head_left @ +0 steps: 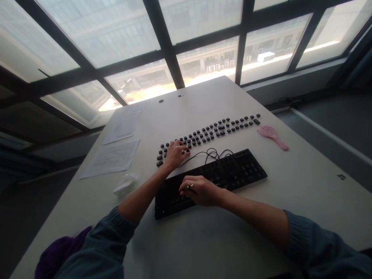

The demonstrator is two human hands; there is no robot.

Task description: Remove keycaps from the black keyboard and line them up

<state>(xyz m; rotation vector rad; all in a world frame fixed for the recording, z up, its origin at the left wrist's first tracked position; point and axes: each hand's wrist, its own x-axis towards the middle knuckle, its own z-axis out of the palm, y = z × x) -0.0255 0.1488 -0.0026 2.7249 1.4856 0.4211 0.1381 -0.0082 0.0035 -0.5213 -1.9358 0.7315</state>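
A black keyboard [241, 170] lies slantwise on the white table, with its cable [213, 155] looped behind it. Rows of loose black keycaps [221, 127] stretch across the table beyond the keyboard. My left hand [176, 154] reaches down over the left part of these rows, fingers apart, among the keycaps. Above the left half of the keyboard, my right hand [200, 190] is closed around a small shiny metal tool [189, 186]; most of the tool is hidden by the fingers. The keys under my right hand are partly covered.
Printed papers [112, 159] lie on the left of the table [305, 186]. Crumpled clear plastic or tissue [126, 185] sits near my left forearm. A pink hairbrush [271, 135] lies at the right, and purple cloth [59, 252] at the lower left. Large windows stand behind.
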